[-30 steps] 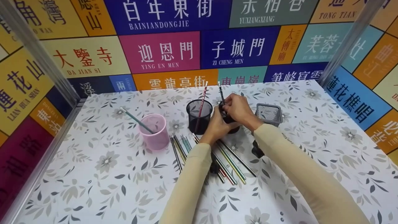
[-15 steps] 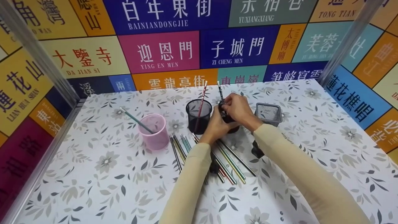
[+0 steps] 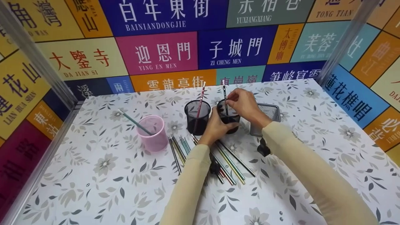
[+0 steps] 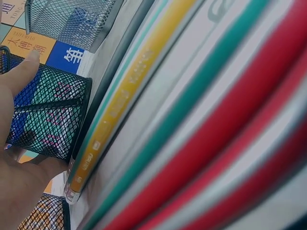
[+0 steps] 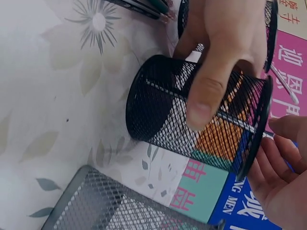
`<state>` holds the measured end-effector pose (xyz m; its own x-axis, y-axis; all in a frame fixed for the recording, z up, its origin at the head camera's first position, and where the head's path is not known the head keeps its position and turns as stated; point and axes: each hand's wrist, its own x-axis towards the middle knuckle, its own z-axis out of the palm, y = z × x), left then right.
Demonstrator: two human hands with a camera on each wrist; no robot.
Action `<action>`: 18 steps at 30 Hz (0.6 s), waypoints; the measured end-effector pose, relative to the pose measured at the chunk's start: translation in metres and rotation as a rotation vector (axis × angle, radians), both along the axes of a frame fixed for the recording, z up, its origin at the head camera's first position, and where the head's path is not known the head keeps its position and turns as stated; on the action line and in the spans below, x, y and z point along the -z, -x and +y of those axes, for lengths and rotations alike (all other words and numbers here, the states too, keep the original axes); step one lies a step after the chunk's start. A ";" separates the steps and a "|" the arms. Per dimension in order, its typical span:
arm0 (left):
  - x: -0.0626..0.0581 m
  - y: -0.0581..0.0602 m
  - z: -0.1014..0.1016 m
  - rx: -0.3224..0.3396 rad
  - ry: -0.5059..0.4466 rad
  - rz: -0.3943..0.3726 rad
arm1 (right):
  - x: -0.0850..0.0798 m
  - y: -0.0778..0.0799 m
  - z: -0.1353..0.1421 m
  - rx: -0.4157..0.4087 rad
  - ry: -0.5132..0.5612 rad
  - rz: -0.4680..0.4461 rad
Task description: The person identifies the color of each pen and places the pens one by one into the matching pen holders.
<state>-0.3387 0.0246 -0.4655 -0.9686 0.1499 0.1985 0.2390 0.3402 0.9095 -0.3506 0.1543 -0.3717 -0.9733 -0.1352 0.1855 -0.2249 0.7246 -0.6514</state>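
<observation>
My left hand grips a black mesh pencil cup, its thumb lying along the side in the right wrist view. At the cup's rim, my right hand pinches a black patterned pencil with thumb and fingers. The pencil's lower part shows inside the cup through the mesh. Just left stands a second black mesh cup with a red patterned pencil leaning in it. Several loose pencils lie under and around my left forearm; they loom large and blurred in the left wrist view.
A pink cup holding a teal pencil stands to the left. A grey mesh holder is partly behind my right wrist. Printed wall panels border the floral tabletop at the back and sides.
The black pencil's top has shifted right, and my right hand has risen slightly, showing more of the cup's rim. My left hand stays round the cup. The head view has shifted a little.
</observation>
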 end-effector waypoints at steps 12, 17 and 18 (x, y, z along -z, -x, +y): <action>-0.004 -0.001 -0.002 0.014 -0.011 -0.058 | -0.021 -0.019 0.035 0.024 0.056 0.063; -0.005 -0.001 -0.002 0.019 -0.033 -0.070 | -0.028 -0.033 0.052 0.038 -0.005 0.096; -0.006 -0.001 -0.001 0.020 -0.032 -0.068 | -0.029 -0.037 0.054 0.036 -0.026 0.105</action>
